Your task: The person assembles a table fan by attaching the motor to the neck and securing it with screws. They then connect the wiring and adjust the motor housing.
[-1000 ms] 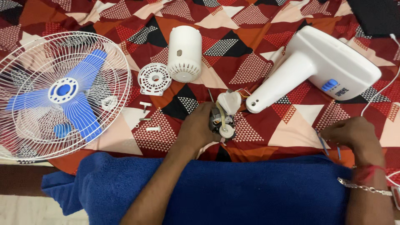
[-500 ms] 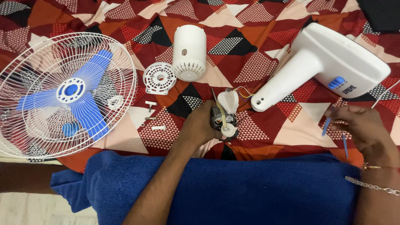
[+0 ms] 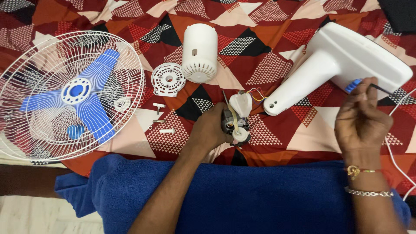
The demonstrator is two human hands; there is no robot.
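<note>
Since the earlier frame, the right hand [image 3: 362, 123] has been lifted off the patterned cloth [image 3: 277, 56] and raised toward the white fan base [image 3: 346, 60], while the left hand [image 3: 210, 130] has been kept where it was on the fan motor [image 3: 234, 121].

Largest of the parts, the wire fan guard [image 3: 69, 95] is laid flat at the left with the blue blade [image 3: 78, 102] inside it. The fan base is laid at the upper right, its neck pointed down toward the motor. A blue towel [image 3: 242, 195] is spread along the near edge, and both forearms are passed over it. The white cylindrical motor cover [image 3: 199, 52] is stood on the cloth above the motor, and a round vented plate [image 3: 168, 79] is laid just beside it to the left.

The right hand is held upright, back to the camera, its fingers closed narrowly on a thin dark tool [image 3: 381, 89] and a small blue piece [image 3: 353, 85] near the base's switch. The left hand's fingers are curled around the motor, which is held against the cloth at the centre. Small white screws [image 3: 167, 131] are scattered between the guard and the motor.
</note>
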